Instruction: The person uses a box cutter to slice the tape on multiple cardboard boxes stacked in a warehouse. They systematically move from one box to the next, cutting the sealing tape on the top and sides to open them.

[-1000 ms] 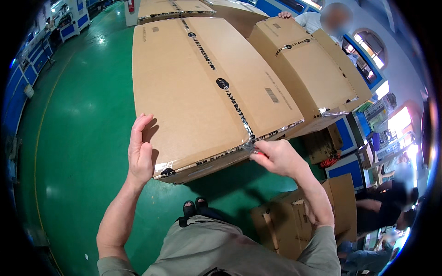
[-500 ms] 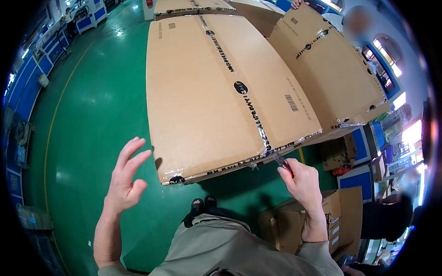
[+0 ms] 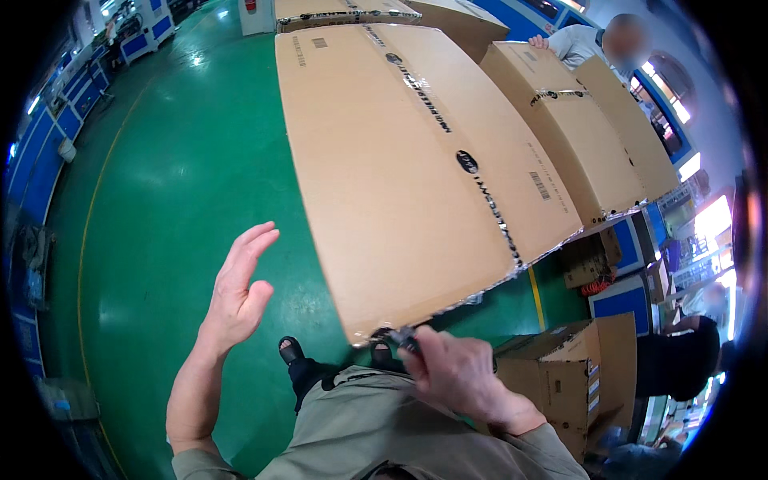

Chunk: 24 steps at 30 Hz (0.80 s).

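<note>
A large brown carton (image 3: 408,184) lies in front of me, with a printed tape strip along its top seam. My right hand (image 3: 460,372) is closed around a black-and-red handled tool that looks like a utility knife (image 3: 406,341). Its tip is at the carton's near left corner, against the taped edge; the blade is hard to make out. My left hand (image 3: 240,288) hangs over the floor left of the carton, fingers stretched and apart, touching nothing. Loose tape (image 3: 472,299) shows along the near edge.
To the right stands another carton (image 3: 588,144) with a raised flap; a co-worker's hand (image 3: 539,42) rests on its far edge. An open carton (image 3: 560,384) sits by my right side. More cartons (image 3: 344,11) lie behind. Blue machines (image 3: 40,160) line the left.
My right hand has moved left along the carton's near edge to its left corner with the tool. The right-hand carton's flap now stands up. The view has shifted a little.
</note>
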Tool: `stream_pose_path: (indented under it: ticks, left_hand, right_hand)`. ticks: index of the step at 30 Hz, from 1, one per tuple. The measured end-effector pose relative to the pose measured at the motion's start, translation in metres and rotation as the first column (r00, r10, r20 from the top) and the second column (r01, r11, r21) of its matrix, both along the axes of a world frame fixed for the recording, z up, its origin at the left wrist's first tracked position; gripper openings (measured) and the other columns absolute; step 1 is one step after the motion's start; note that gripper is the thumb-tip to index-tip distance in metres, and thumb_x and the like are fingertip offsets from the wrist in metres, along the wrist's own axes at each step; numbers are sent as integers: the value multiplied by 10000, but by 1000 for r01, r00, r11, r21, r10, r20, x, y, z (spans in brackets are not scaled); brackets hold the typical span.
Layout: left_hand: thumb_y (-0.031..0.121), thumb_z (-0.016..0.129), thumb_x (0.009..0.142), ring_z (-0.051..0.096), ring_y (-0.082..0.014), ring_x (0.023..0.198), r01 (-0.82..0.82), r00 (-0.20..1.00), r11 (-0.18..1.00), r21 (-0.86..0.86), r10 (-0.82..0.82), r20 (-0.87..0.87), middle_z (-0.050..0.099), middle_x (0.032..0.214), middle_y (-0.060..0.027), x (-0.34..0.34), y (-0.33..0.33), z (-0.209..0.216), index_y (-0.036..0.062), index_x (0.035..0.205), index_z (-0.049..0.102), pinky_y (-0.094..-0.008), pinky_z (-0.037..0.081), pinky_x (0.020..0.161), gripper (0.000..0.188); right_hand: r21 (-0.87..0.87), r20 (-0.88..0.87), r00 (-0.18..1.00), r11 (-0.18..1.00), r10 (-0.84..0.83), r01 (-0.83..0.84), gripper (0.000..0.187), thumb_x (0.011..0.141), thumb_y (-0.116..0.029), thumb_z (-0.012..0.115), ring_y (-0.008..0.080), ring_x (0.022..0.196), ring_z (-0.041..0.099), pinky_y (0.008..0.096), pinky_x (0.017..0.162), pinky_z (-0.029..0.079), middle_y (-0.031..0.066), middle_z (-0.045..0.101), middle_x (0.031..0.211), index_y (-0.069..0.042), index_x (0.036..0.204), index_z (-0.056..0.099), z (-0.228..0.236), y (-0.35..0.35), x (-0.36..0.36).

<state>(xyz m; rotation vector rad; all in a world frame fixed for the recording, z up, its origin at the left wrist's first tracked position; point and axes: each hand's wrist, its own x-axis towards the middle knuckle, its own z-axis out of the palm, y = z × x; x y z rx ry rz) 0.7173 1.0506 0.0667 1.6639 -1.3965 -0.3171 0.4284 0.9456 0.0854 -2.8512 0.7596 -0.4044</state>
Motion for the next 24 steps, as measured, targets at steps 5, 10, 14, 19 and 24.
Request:
stream_pose_path:
  ticks: [5, 10, 14, 19, 24]
  left_hand:
    - [119, 476, 799, 451, -366, 1284, 28, 1000, 997, 67, -28, -3, 469, 1369, -211, 74, 26, -11, 4, 1314, 485, -419, 339, 1089, 527]
    - [159, 491, 800, 423, -349, 1314, 179, 982, 977, 119, -185, 47, 474, 1379, -179, 132, 23, -12, 27, 1309, 498, -425, 330, 1099, 526]
    - [191, 576, 782, 417, -379, 1305, 380, 898, 919, 103, -394, 198, 476, 1363, -179, 147, -10, 1, 42, 1282, 528, -457, 345, 1096, 524]
    - [161, 603, 773, 416, -392, 1296, 574, 744, 816, 64, -553, 374, 472, 1361, -159, 146, -75, 25, 75, 1282, 533, -472, 358, 1086, 521]
    - [108, 617, 744, 435, -374, 1275, 638, 675, 769, 33, -580, 457, 497, 1322, -156, 163, -151, 35, 77, 1281, 530, -473, 375, 1066, 545]
  right_hand:
    - [14, -61, 991, 992, -120, 122, 260, 811, -217, 704, 253, 446, 549, 350, 421, 437, 79, 543, 592, -20, 899, 559, 15, 47, 40]
    - [66, -120, 942, 944, -313, 322, 226, 809, -206, 689, 290, 533, 622, 401, 490, 484, 116, 605, 614, -24, 897, 588, 24, 72, 47]
    - [321, -160, 932, 876, -325, 361, 207, 832, -238, 674, 301, 593, 645, 378, 545, 517, 111, 645, 684, -55, 923, 640, 57, 83, 32]
    - [412, -148, 785, 684, -601, 602, 210, 839, -167, 632, 280, 686, 655, 347, 630, 510, 175, 632, 780, 0, 966, 634, 106, 61, 34]
    - [383, 38, 725, 680, -687, 625, 193, 850, -144, 614, 210, 609, 568, 329, 601, 460, 149, 576, 697, 20, 951, 615, 102, -8, 54]
